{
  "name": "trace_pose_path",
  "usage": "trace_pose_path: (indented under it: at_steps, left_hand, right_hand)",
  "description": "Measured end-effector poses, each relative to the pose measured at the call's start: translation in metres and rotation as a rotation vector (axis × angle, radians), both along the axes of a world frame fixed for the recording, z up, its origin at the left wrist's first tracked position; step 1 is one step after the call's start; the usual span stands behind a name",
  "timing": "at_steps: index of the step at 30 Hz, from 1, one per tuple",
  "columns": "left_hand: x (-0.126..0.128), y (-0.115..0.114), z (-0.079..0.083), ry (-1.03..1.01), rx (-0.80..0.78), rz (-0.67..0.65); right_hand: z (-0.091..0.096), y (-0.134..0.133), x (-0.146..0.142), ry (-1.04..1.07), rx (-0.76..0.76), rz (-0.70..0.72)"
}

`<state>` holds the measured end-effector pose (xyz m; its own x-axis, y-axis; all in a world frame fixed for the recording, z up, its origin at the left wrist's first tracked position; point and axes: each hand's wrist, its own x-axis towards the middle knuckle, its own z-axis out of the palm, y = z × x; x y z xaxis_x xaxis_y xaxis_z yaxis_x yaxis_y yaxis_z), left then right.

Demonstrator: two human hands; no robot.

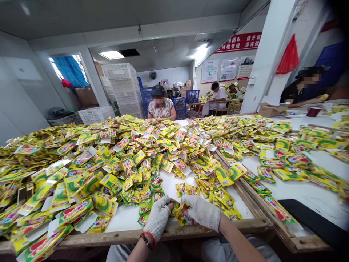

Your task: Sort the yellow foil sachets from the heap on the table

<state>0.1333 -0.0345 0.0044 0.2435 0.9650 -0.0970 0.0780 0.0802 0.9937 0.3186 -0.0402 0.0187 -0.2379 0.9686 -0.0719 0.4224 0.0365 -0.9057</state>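
Observation:
My left hand (159, 214), in a white fingerless glove with a beaded bracelet at the wrist, is closed with thumb and fingers pinched at the left end of a small packet. My right hand (202, 212), gloved the same way, grips a yellow and green packet (180, 214) just above the table's front edge. Whether both hands hold one packet or two I cannot tell. Small shiny packets (148, 196) lie beside my left hand. More yellow packets (223, 200) lie beyond my right hand. Flat yellow cartons (73, 211) with white flaps are heaped to the left.
A wooden rail (237, 185) divides the white table (122, 216). At the right lies a black flat object (308, 218). Across the heap sits a person (162, 107); others sit at the back and right. White crates (124, 87) are stacked behind.

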Motion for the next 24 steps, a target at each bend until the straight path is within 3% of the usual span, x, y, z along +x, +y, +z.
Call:
trace_pose_path:
  at_steps: [6, 14, 19, 24]
  left_hand:
    - [0.0, -0.001, 0.002, 0.068, -0.041, -0.055]
    - [-0.001, 0.0, 0.002, 0.102, 0.005, -0.036]
    - [-0.005, 0.002, -0.005, 0.161, 0.064, 0.027]
    - [-0.004, 0.007, -0.021, -0.044, -0.065, -0.011]
  right_hand:
    - [0.014, 0.021, -0.005, -0.181, 0.118, 0.087]
    - [0.024, 0.034, -0.012, -0.276, 0.128, 0.116]
    - [0.013, 0.02, -0.012, -0.271, 0.128, -0.019]
    - [-0.007, 0.0, -0.018, -0.064, 0.016, -0.114]
